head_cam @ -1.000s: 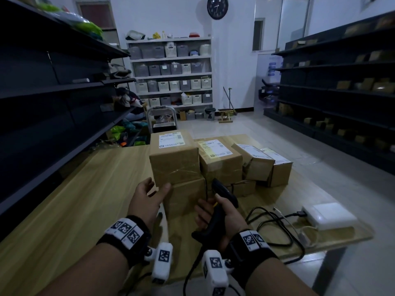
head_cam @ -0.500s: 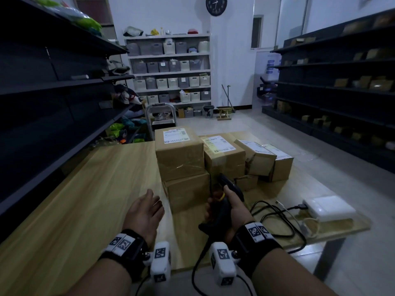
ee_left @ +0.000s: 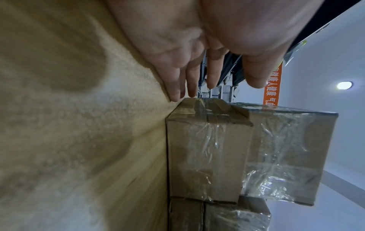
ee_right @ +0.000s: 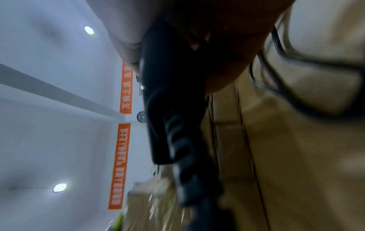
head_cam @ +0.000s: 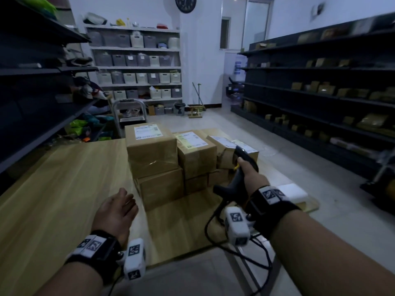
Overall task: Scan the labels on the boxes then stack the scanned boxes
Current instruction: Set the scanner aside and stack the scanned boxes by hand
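Black scanner (head_cam: pixel 239 174) nose toward boxes (head_cam: pixel 171 159)

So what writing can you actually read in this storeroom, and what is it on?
"万病之源": upper orange wall banner, right wrist view, sideways.
"健康人健康": orange wall banner, left wrist view; rest unclear.
White labels on brown cardboard boxes: too small to read.
Round black wall clock: numerals blurred.

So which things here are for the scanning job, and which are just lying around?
For the job:
- right hand gripping the scanner
- left hand, holding nothing
- labelled boxes on the table

Just lying around:
- white device
- wall clock
- storage bins
- stepladder
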`<move>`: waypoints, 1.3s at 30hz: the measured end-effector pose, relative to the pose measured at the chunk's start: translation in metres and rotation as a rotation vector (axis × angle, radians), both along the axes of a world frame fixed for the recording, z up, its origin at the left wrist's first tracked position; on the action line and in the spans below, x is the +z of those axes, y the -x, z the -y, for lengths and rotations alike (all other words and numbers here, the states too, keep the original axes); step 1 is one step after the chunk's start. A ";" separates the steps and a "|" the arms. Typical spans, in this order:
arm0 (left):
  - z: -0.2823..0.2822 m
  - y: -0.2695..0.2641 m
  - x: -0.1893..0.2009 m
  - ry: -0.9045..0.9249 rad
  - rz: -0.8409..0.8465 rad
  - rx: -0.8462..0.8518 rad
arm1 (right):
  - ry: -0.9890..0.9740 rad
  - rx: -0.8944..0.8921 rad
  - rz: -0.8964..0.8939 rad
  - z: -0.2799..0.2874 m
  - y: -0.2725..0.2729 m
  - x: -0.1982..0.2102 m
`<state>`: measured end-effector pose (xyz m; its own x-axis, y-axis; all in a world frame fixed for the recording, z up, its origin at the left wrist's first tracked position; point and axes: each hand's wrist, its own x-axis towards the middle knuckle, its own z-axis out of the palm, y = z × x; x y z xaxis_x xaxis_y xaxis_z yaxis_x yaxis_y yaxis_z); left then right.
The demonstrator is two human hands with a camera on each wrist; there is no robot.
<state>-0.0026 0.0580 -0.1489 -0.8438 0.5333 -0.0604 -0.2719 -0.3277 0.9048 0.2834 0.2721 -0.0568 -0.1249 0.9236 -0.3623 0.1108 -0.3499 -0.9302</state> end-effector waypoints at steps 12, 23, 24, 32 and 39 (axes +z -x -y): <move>0.001 0.005 -0.006 0.021 0.014 -0.045 | -0.125 0.054 0.428 -0.066 -0.044 -0.006; 0.002 0.000 -0.003 -0.028 -0.016 -0.029 | -0.234 0.211 0.784 -0.063 -0.037 -0.008; 0.002 0.000 -0.002 -0.038 0.014 -0.021 | -0.251 0.213 0.796 -0.063 -0.036 -0.009; 0.000 -0.005 0.003 -0.013 0.049 0.011 | -0.373 0.270 0.941 -0.065 -0.036 -0.011; 0.003 -0.004 0.002 0.001 0.026 -0.001 | -0.388 0.223 0.929 -0.070 -0.046 -0.004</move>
